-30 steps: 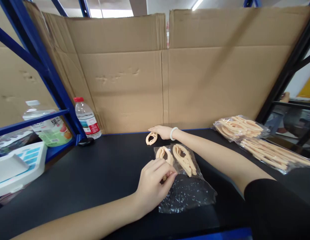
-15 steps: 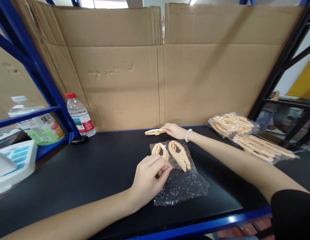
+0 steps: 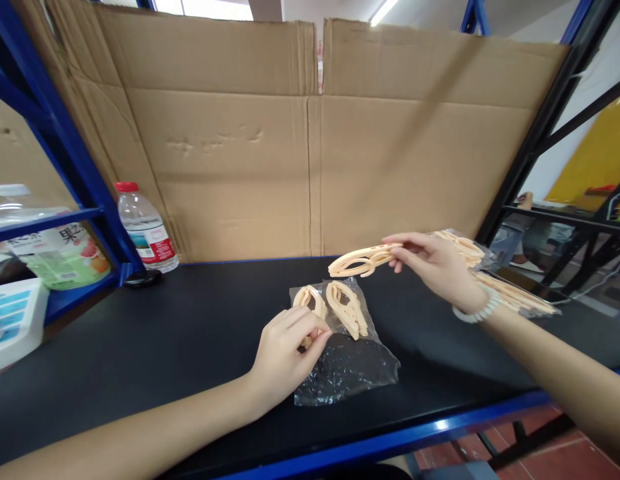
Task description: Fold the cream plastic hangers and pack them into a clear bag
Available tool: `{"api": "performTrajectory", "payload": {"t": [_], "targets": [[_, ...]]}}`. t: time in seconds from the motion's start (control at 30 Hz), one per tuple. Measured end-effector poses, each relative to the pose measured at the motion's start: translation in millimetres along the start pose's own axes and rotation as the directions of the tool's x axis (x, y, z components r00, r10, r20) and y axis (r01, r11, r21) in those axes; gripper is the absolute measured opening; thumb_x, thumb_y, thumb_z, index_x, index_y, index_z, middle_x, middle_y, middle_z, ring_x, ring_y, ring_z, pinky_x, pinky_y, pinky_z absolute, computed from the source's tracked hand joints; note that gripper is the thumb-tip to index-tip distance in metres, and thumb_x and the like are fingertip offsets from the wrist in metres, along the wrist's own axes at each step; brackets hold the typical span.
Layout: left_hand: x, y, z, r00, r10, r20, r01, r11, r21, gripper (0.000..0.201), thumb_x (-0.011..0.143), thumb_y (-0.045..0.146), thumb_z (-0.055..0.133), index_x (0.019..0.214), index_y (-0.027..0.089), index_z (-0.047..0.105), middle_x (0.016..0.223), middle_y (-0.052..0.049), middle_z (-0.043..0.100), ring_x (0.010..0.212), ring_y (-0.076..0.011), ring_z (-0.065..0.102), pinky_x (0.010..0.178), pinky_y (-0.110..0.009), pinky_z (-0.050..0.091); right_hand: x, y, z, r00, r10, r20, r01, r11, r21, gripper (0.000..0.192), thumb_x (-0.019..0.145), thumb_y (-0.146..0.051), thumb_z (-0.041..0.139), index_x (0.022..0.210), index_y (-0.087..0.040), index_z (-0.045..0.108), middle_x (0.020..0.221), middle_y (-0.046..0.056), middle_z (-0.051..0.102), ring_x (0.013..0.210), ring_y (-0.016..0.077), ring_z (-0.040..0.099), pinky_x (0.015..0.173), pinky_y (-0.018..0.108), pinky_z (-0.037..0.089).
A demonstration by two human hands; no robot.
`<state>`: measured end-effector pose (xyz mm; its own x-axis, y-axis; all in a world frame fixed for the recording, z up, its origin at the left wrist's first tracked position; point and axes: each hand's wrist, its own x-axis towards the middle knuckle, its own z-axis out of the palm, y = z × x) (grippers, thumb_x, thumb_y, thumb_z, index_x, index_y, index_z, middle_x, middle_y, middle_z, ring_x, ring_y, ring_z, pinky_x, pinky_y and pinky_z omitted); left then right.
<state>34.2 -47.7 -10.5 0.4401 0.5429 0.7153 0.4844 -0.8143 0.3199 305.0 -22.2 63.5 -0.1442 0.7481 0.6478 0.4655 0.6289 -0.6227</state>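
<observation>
My right hand is raised over the table and pinches one end of a beige folding hanger, whose looped end points left. Below it lies a clear plastic bag with beige folded hangers on its upper half. My left hand is closed at the bag's left side, thumb and fingertips pressed together at the bag's edge. It partly covers the left folded hanger on the bag. What exactly sits between the left fingertips is mostly hidden, but the bag's film meets them.
Bagged beige hangers lie at the right back. A water bottle with a red cap stands at the left, beside a blue rack post and a black object. A white and blue device is at far left. Cardboard walls the back.
My right hand has lifted the hanger from the back of the table and brought it right and nearer. The left hand stays at the bag. The view has shifted slightly.
</observation>
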Motion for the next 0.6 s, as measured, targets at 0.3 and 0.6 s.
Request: {"api": "performTrajectory", "payload": {"t": [0.3,0.6], "targets": [[2,0,0.2,1.000,0.008,-0.013,-0.008,1.000,-0.008,0.016,0.088,0.018,0.054,0.073,0.019,0.060,0.063,0.002,0.051,0.061,-0.0127,0.049,0.059,-0.024,0.040,-50,-37,2,0.998,0.045,-0.047,-0.041,0.996,0.079,0.020,0.086,-0.031,0.064,0.101,-0.019,0.068,0.080,0.005,0.069,0.060,0.0140,0.064,0.055,0.027,0.058],[1,-1,-0.3,1.000,0.024,-0.016,-0.025,0.997,-0.070,0.014,0.087,0.014,0.055,0.076,0.019,0.061,0.079,-0.002,0.057,0.072,-0.0136,0.055,0.063,-0.025,0.046,-32,-20,17,0.993,0.069,-0.099,-0.054,0.988,0.146,0.022,0.085,-0.032,0.063,0.100,-0.016,0.067,0.076,0.004,0.068,0.057,0.0128,0.062,0.055,0.028,0.057]]}}
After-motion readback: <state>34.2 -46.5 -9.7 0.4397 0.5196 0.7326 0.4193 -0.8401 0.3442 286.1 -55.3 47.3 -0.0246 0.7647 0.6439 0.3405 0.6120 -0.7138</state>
